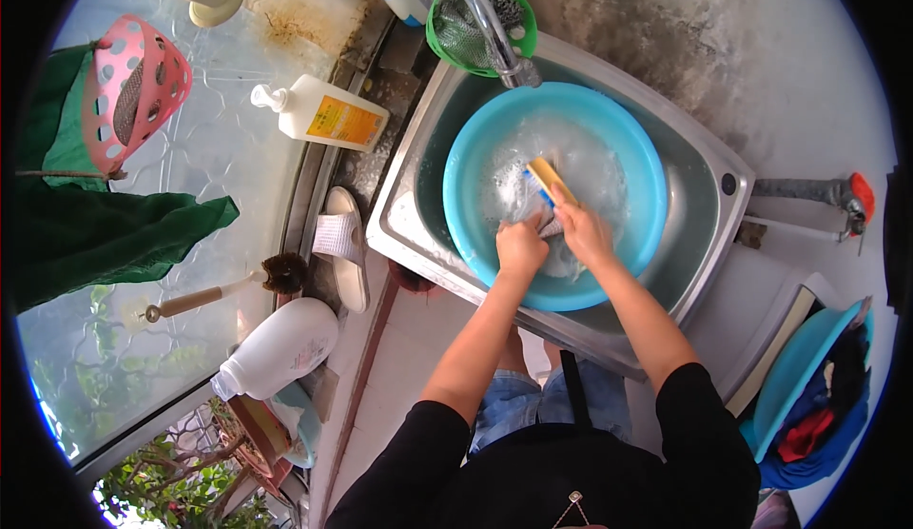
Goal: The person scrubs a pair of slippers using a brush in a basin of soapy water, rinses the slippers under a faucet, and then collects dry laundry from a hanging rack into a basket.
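Note:
A light-blue plastic basin (558, 301) sits in a stainless steel sink, with cloudy, sudsy water (603, 172) inside. My right hand (585, 233) grips a scrubbing brush (551, 176) with a yellow back and blue bristles, bristles facing down and left. Close beside it, my left hand (522, 247) is closed on a pale, wet item (529, 206). Suds and the hands cover much of that item, so I cannot tell whether it is cloth or a shoe. The brush appears to touch it or hang just over it.
A chrome faucet (485, 12) arches over the basin's far rim beside a green basket (526, 47) of scouring pads. Along the left ledge stand a pump bottle (342, 115), a slipper (349, 272) and a white jug (296, 347). A basin of clothes (784, 386) is at right.

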A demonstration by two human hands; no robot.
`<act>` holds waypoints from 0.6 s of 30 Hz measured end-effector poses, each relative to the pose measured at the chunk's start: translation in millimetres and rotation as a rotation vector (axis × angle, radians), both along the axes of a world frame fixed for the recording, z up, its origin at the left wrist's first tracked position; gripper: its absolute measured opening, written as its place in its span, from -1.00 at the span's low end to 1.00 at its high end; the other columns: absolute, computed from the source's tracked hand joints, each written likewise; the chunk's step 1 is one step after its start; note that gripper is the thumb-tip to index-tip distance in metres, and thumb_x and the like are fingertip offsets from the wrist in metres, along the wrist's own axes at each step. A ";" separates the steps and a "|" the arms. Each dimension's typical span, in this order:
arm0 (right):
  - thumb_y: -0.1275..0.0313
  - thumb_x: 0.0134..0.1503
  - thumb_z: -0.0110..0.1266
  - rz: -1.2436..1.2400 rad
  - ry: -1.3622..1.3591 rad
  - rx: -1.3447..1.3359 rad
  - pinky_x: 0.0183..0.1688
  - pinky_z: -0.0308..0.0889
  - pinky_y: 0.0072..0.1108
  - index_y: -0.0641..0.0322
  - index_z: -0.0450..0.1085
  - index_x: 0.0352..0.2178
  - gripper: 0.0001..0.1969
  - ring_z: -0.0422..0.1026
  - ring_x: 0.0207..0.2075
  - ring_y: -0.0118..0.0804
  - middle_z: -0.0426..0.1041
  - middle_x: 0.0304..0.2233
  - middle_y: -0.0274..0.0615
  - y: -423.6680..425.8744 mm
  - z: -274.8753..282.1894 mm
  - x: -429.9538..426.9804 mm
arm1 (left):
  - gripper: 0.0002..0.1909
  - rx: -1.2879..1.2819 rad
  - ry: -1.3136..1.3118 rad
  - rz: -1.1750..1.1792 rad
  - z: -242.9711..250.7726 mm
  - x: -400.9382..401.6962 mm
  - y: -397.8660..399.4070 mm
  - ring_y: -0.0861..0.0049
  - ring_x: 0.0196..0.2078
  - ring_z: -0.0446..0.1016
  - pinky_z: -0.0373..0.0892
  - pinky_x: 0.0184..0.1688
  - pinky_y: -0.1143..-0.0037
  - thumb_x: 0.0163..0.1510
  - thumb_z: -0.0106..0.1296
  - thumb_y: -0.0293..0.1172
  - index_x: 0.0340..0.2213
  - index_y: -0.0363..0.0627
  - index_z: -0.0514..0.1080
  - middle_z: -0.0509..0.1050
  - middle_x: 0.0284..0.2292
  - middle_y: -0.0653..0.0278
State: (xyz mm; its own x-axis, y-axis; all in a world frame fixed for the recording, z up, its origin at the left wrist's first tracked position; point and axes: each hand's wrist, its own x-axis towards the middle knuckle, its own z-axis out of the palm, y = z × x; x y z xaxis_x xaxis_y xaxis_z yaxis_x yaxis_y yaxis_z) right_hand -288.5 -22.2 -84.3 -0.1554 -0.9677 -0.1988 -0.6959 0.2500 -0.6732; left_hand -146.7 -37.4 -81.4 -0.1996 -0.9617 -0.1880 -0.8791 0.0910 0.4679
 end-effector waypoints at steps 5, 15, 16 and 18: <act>0.18 0.15 -0.12 -0.085 0.112 -0.082 -0.34 0.32 -0.24 -0.35 0.26 0.03 -0.62 0.43 -0.41 0.07 0.40 -0.46 0.02 -62.5 -10.5 -23.5 | -0.54 0.055 0.032 0.040 11.7 -2.5 -11.0 0.10 -0.41 0.48 0.38 -0.26 0.29 -0.28 0.06 -0.49 -0.22 0.09 0.52 0.50 -0.50 -0.01; 0.25 0.12 -0.04 -0.048 0.050 -0.074 -0.35 0.32 -0.23 -0.44 0.25 0.02 -0.59 0.43 -0.37 0.10 0.45 -0.39 0.00 -84.1 -25.7 -21.4 | -0.48 0.307 0.225 0.267 16.0 6.7 -21.8 0.17 -0.34 0.51 0.39 -0.21 0.38 -0.29 0.19 -0.37 -0.16 0.07 0.47 0.51 -0.40 -0.02; 0.27 0.12 -0.04 0.016 0.184 -0.195 -0.35 0.32 -0.24 -0.47 0.24 0.02 -0.59 0.43 -0.36 0.09 0.44 -0.35 -0.03 -86.1 -33.5 -24.6 | -0.48 0.296 0.225 0.292 15.9 7.4 -19.7 0.16 -0.34 0.51 0.39 -0.21 0.38 -0.29 0.18 -0.40 -0.15 0.08 0.47 0.51 -0.40 -0.02; 0.28 0.12 -0.04 0.031 0.269 -0.213 -0.34 0.33 -0.28 -0.51 0.22 0.04 -0.57 0.43 -0.32 0.03 0.42 -0.29 -0.08 -77.2 -43.1 -29.5 | -0.48 0.214 0.149 0.276 13.6 9.0 -14.3 0.16 -0.35 0.51 0.39 -0.21 0.37 -0.29 0.17 -0.41 -0.16 0.08 0.47 0.51 -0.41 -0.02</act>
State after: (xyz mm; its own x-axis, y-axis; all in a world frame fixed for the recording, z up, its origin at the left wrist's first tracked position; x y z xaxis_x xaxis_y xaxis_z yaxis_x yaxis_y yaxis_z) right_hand -318.0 -99.4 -127.4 -0.1446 -0.9881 0.0527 -0.8606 0.0993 -0.4996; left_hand -137.7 -51.7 -67.8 0.0214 -0.9253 -0.3787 -0.7780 -0.2533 0.5750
